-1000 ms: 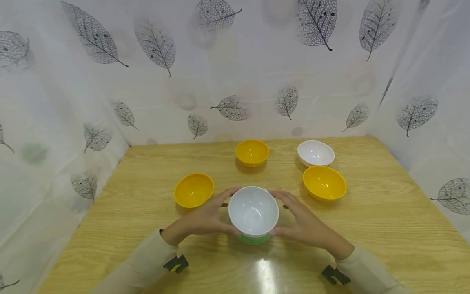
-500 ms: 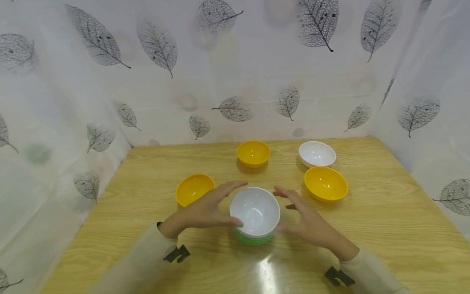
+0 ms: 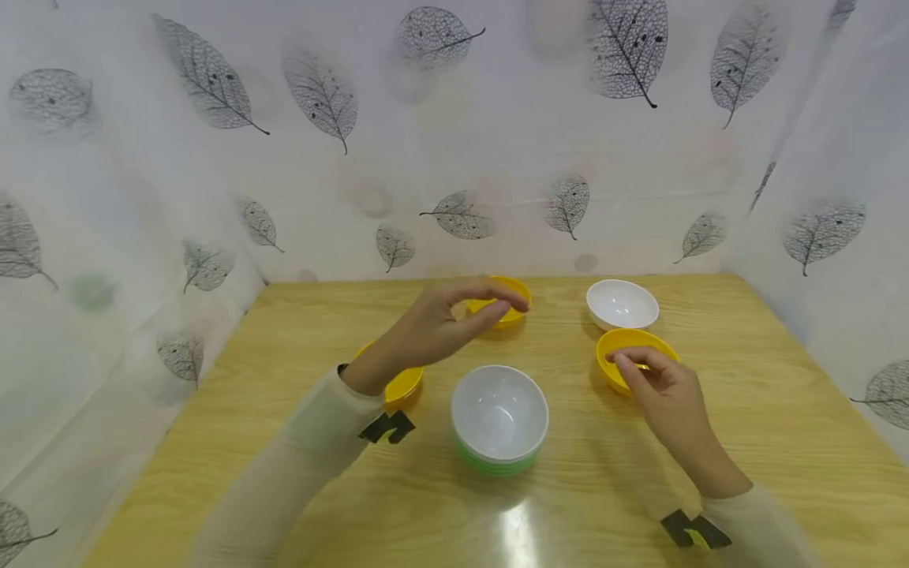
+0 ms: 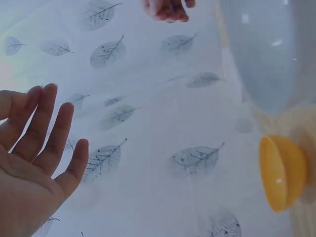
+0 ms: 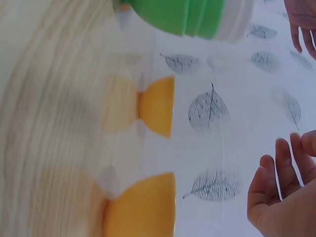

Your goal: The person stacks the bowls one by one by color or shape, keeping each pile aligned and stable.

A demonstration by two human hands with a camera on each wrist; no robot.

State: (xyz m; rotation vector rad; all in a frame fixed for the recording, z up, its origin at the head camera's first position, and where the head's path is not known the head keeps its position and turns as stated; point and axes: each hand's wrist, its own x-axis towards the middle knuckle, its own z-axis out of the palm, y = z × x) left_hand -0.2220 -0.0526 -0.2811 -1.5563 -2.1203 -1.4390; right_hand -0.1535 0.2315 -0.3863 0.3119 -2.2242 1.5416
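Observation:
A white bowl (image 3: 500, 414) sits on top of a stack of green bowls (image 3: 497, 467) near the middle of the wooden table. Raised above the stack's far left side, my left hand (image 3: 436, 325) holds nothing, its fingers relaxed and extended. It overlaps the back yellow bowl (image 3: 513, 318) and its wrist covers part of the left yellow bowl (image 3: 405, 386) in the head view. My right hand (image 3: 671, 394) hangs in the air right of the stack, fingers loosely bent, in front of the right yellow bowl (image 3: 632, 339). The right wrist view shows the green bowls (image 5: 168, 15) from the side.
Another white bowl (image 3: 622, 304) stands behind the right yellow bowl, close to it. A pale curtain (image 3: 497, 102) printed with dark leaves encloses the table (image 3: 341, 308) at the back and both sides.
Both hands have let go of the white bowl on the stack and moved apart. The left rose and went away from me; the right shifted to the right. The stack stays in place.

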